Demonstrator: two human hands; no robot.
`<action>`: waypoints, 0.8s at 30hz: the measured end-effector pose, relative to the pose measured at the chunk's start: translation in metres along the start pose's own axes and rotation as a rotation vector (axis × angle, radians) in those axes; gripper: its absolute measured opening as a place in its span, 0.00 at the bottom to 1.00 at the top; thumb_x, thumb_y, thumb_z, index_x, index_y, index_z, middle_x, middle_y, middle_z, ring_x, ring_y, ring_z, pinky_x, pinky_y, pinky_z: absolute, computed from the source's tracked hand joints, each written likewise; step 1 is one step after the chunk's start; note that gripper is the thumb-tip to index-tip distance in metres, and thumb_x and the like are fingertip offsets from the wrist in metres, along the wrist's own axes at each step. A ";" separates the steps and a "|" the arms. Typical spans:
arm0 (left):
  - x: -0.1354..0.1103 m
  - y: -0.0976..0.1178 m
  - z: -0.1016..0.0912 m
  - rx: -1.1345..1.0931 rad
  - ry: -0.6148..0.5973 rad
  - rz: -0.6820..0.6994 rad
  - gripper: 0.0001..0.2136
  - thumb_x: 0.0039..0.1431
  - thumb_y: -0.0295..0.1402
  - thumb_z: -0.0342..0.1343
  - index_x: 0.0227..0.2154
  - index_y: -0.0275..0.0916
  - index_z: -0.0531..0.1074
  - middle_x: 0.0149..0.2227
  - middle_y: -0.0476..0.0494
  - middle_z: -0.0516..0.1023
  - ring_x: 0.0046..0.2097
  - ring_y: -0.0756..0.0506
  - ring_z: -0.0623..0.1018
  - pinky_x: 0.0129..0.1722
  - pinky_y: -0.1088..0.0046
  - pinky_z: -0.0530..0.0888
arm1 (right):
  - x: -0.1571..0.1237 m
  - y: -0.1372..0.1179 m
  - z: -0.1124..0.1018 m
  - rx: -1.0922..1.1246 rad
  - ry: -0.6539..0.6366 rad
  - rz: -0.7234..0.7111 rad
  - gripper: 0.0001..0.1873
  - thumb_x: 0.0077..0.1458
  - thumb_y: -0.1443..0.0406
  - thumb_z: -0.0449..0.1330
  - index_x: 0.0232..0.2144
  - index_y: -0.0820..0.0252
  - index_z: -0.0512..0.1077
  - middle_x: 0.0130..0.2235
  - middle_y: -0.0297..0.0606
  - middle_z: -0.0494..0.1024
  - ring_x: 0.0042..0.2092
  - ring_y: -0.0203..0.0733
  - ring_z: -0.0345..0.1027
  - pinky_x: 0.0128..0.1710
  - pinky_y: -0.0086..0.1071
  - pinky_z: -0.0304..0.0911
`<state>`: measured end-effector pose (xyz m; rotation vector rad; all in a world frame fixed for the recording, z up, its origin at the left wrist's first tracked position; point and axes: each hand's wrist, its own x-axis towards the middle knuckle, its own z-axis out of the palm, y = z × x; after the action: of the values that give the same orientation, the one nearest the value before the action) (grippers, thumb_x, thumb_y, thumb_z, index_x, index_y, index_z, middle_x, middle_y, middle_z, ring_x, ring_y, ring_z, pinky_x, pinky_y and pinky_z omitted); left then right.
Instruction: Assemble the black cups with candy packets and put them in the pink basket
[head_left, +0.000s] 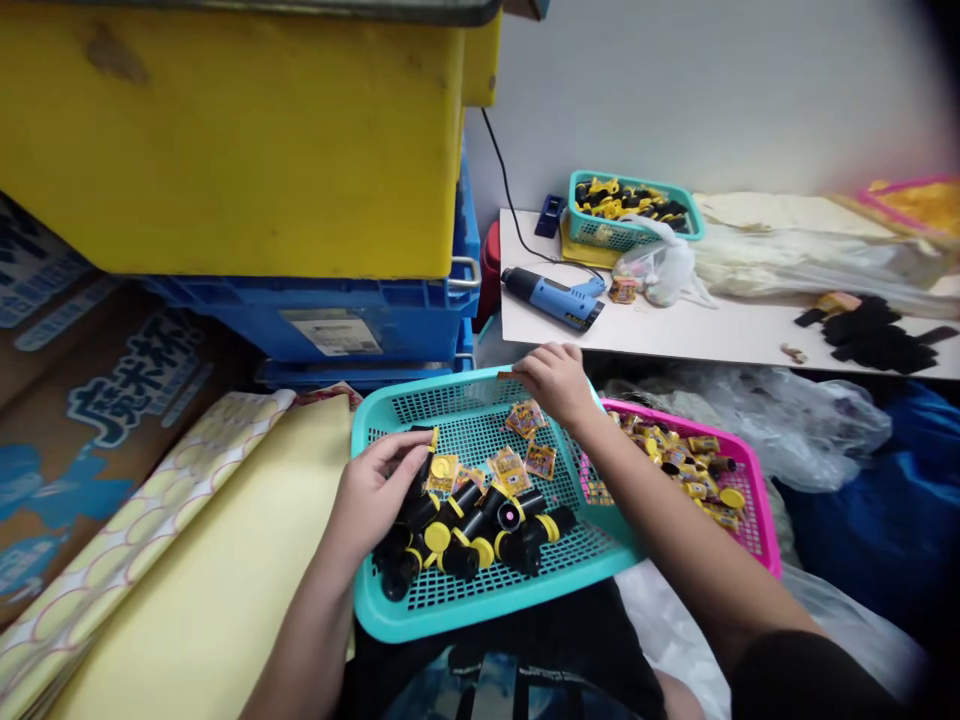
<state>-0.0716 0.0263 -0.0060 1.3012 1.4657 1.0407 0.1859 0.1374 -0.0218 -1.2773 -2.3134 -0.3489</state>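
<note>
A turquoise mesh basket [450, 625] rests across my lap. Inside it lie several small black cylinders with yellow caps [472, 525], heaped at the near left. Flat orange printed plastic sleeves [508, 470] are scattered behind them. My left hand [379, 490] is closed on one black cylinder with a yellow cap [421, 465], over the basket's left side. At the basket's far rim, my right hand [555, 385] pinches a small orange sleeve [510, 375], seen nearly edge-on. The fingers partly cover both held things.
Right of the basket stands a pink basket [765, 500] of yellow-wrapped cylinders. A white table [675, 330] behind carries a blue heat gun [555, 298] and a turquoise basket [637, 235] of parts. Stacked blue crates [360, 330] and a yellow bin [247, 150] rise at left.
</note>
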 end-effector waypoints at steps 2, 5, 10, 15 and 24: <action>-0.003 0.004 0.007 -0.140 -0.020 -0.057 0.13 0.55 0.41 0.59 0.39 0.39 0.77 0.40 0.42 0.81 0.40 0.45 0.79 0.41 0.68 0.77 | -0.006 -0.014 -0.015 0.136 0.174 -0.102 0.08 0.60 0.63 0.58 0.29 0.53 0.75 0.33 0.35 0.76 0.41 0.43 0.62 0.43 0.37 0.54; -0.008 0.013 0.021 -0.423 -0.111 -0.125 0.16 0.55 0.41 0.60 0.44 0.39 0.74 0.41 0.41 0.81 0.41 0.45 0.79 0.38 0.69 0.78 | -0.027 -0.043 -0.040 0.324 0.333 -0.231 0.06 0.56 0.65 0.61 0.30 0.46 0.76 0.36 0.34 0.75 0.43 0.43 0.61 0.44 0.36 0.59; -0.012 0.024 0.037 -0.539 -0.135 -0.163 0.19 0.44 0.33 0.68 0.41 0.38 0.74 0.27 0.50 0.78 0.27 0.51 0.77 0.31 0.75 0.77 | -0.053 -0.067 -0.055 0.447 0.247 -0.217 0.09 0.54 0.66 0.62 0.33 0.42 0.76 0.39 0.34 0.75 0.44 0.44 0.63 0.45 0.39 0.61; -0.013 0.024 0.040 -0.459 0.041 -0.148 0.15 0.45 0.34 0.67 0.37 0.36 0.75 0.28 0.48 0.80 0.28 0.51 0.78 0.32 0.74 0.77 | -0.049 -0.077 -0.054 0.936 0.029 0.442 0.14 0.62 0.60 0.50 0.41 0.54 0.75 0.39 0.40 0.76 0.42 0.44 0.69 0.43 0.41 0.64; -0.015 0.016 0.036 -0.427 0.181 -0.189 0.12 0.45 0.38 0.67 0.28 0.36 0.74 0.26 0.50 0.78 0.28 0.52 0.78 0.33 0.76 0.77 | -0.038 -0.077 -0.032 1.365 -0.461 0.811 0.12 0.49 0.56 0.63 0.28 0.59 0.76 0.31 0.38 0.80 0.35 0.41 0.72 0.39 0.38 0.65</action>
<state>-0.0324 0.0139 0.0012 0.7689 1.3689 1.2834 0.1472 0.0547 -0.0134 -1.3241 -1.3926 1.5983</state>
